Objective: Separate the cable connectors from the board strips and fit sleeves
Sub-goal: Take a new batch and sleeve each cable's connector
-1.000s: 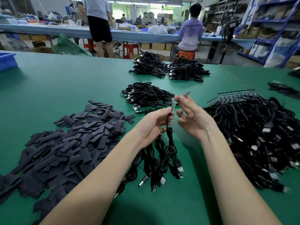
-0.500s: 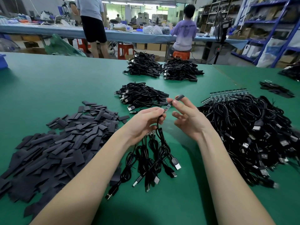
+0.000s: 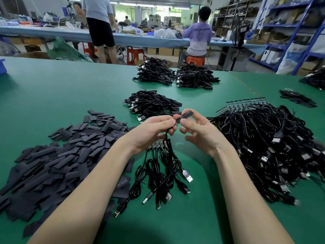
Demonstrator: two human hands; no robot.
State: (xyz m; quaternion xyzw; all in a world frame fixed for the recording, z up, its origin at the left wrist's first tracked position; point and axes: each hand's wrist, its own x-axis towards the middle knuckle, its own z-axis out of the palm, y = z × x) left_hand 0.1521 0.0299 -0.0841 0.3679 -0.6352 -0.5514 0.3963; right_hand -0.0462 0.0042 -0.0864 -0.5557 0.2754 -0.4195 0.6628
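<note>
Above the green counter (image 3: 52,88), the left hand (image 3: 151,132) has its grip closed on a thin black cable (image 3: 166,136) just below its connector end, with a bundle of cables (image 3: 161,175) on a board strip hanging beneath it. The right hand (image 3: 198,132) pinches a black sleeve (image 3: 184,116) between thumb and forefinger at that connector's tip. Loose sleeves (image 3: 58,155) lie heaped at left and tangled cables (image 3: 269,147) at right.
</note>
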